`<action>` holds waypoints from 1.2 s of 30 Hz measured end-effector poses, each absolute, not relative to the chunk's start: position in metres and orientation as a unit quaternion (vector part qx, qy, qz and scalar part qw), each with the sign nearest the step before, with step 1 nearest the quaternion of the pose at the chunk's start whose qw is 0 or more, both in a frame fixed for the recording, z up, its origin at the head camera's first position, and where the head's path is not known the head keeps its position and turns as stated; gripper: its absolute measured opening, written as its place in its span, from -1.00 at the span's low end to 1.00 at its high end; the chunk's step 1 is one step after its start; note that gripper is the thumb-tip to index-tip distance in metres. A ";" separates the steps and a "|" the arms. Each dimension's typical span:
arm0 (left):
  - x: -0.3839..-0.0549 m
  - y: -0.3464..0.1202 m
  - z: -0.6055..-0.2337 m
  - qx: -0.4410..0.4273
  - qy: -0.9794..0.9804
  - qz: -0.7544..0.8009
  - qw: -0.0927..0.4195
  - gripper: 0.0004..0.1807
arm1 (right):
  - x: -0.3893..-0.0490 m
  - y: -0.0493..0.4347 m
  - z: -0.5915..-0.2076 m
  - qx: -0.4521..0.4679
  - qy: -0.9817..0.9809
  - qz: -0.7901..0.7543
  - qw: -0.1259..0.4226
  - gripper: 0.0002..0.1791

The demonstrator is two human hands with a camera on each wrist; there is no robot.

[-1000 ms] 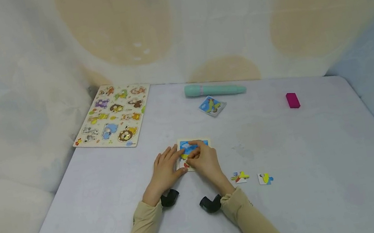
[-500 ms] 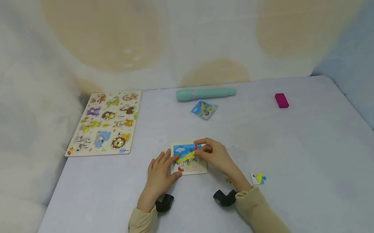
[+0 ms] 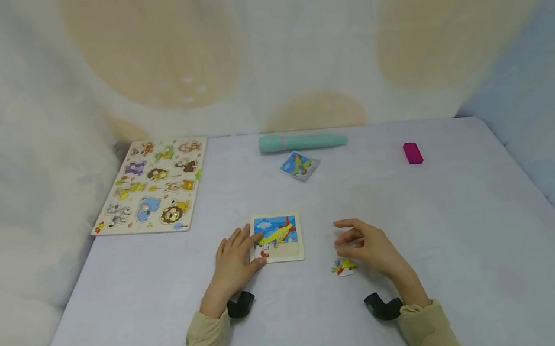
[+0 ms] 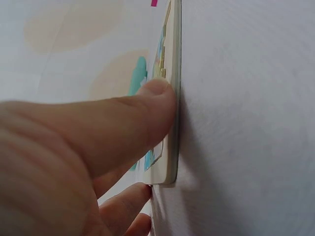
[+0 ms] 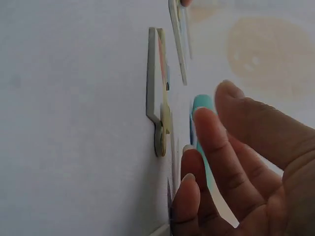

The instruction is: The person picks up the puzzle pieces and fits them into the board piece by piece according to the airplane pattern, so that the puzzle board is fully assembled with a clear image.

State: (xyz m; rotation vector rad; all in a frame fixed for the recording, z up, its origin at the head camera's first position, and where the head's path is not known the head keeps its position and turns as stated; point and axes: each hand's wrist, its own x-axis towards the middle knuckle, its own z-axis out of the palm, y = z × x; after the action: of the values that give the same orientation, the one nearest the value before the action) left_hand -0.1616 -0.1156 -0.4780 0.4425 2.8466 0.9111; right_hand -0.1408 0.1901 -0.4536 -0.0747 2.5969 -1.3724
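A small wooden jigsaw board (image 3: 291,251) with a yellow airplane picture lies on the table; its lower right part is bare wood. My left hand (image 3: 237,263) rests along the board's left side, fingers fairly straight, index fingertip on the picture and thumb at the lower left corner. In the left wrist view the thumb (image 4: 152,105) presses on the board's face. My right hand (image 3: 372,247) hovers with loosely bent fingers and nothing between them. Just under its thumb lies a loose jigsaw piece (image 3: 344,269), seen edge-on in the right wrist view. The other loose piece is hidden by this hand.
Behind the board lie a wrapped airplane puzzle (image 3: 300,165) and a mint-green tube-shaped thing (image 3: 302,141). A large animal puzzle board (image 3: 150,187) is at the back left. A magenta block (image 3: 413,153) sits at the back right. Fabric walls enclose the white table.
My right hand has placed an airplane piece into the board, let go, and moved right to above the loose pieces. My left hand has stayed on the board. The head view has shifted slightly.
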 end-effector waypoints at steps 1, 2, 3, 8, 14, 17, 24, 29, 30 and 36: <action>-0.161 -0.116 -0.478 0.146 0.941 0.301 0.058 -0.36 | -0.138 0.193 -0.456 -0.029 0.880 -0.462 0.104 -0.37; -0.161 -0.117 -0.478 0.146 0.941 0.300 0.054 -0.36 | -0.135 0.195 -0.457 -0.034 0.882 -0.459 0.104 -0.36; -0.161 -0.118 -0.477 0.144 0.942 0.298 0.052 -0.36 | -0.133 0.196 -0.459 -0.039 0.881 -0.460 0.103 -0.35; -0.162 -0.119 -0.478 0.150 0.941 0.300 0.038 -0.37 | -0.126 0.198 -0.462 -0.047 0.881 -0.458 0.108 -0.28; -0.161 -0.120 -0.480 0.146 0.941 0.301 0.043 -0.37 | -0.123 0.194 -0.463 -0.087 0.898 -0.416 0.118 -0.24; -0.162 -0.121 -0.481 0.144 0.942 0.301 0.045 -0.37 | -0.124 0.193 -0.464 -0.100 0.900 -0.411 0.104 -0.29; -0.162 -0.121 -0.479 0.144 0.942 0.300 0.049 -0.37 | -0.127 0.190 -0.463 -0.092 0.906 -0.404 0.088 -0.34; -0.161 -0.118 -0.479 0.146 0.941 0.303 0.044 -0.38 | -0.135 0.191 -0.461 -0.052 0.899 -0.429 0.078 -0.30; -0.161 -0.117 -0.480 0.146 0.941 0.303 0.045 -0.37 | -0.137 0.191 -0.461 -0.044 0.896 -0.436 0.076 -0.30; -0.160 -0.115 -0.481 0.146 0.941 0.302 0.046 -0.38 | -0.152 0.184 -0.459 -0.007 0.879 -0.472 0.071 -0.34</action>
State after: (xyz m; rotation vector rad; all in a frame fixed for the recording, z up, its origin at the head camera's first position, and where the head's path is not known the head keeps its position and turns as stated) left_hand -0.1603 -0.1147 -0.4811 0.4445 2.8722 0.9221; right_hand -0.1520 0.1844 -0.4590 -0.0210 2.6415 -1.4189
